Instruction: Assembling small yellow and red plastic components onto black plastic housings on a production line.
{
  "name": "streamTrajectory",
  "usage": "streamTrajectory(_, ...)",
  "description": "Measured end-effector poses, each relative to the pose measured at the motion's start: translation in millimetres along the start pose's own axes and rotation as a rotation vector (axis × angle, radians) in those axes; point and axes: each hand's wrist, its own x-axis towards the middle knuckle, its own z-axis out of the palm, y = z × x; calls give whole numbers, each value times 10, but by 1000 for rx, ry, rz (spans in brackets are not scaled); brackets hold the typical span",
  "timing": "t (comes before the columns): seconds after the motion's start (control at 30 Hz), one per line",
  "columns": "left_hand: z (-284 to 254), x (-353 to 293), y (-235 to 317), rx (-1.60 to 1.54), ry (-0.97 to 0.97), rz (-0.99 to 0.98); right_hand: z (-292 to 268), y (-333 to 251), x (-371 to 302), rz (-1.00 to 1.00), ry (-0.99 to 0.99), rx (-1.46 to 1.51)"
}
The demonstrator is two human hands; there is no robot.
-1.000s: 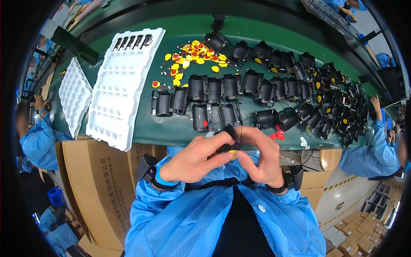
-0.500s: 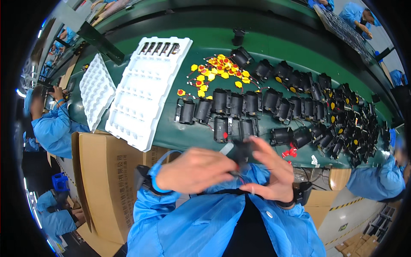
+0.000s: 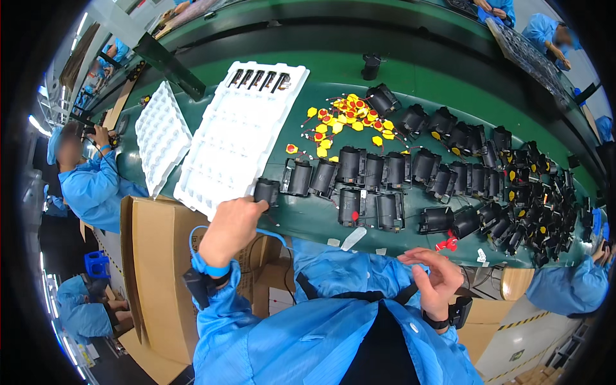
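My left hand reaches over the near edge of the green table with its fingers closed on a black plastic housing. That housing is at the left end of a row of similar black housings, beside the white tray. Part of the grip is hidden behind my knuckles. My right hand hovers in front of my body by the table edge, fingers loosely curved and apart, with nothing visible in it. Beyond the row lies a heap of yellow pieces, several with red centres and thin wires.
The white moulded tray holds several dark parts in its far row. A second white tray leans at the left. A cardboard box stands below the table edge. Many more housings crowd the right side. Co-workers sit around.
My hands were together in front of me at a black part. The left has moved left to the table with a black housing, and the right has come away with its fingers apart.
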Motion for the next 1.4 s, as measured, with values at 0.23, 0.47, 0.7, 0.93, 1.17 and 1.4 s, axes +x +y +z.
streamTrajectory(0.23, 197, 199, 17, -34, 157, -96, 132, -144, 182, -140, -94, -48)
streamTrajectory(0.47, -521, -115, 334, -60, 522, -40, 47, -221, 198, -132, -47, -81)
streamTrajectory(0.7, -745, 1618, -1191, -143, 415, -163, 266, -267, 255, -151, -148, -49)
streamTrajectory(0.93, -202, 2786, -1125, 13, 229, -257, 273, -134, 45, -114, -132, -119)
streamTrajectory(1.17, -248, 2790, -926, 82, 427, -225, 111, 28, -139, 0, -71, -104)
streamTrajectory(1.4, -419, 3372, -132, -349, 582, 161, 182, 20, -51, -69, -87, -121)
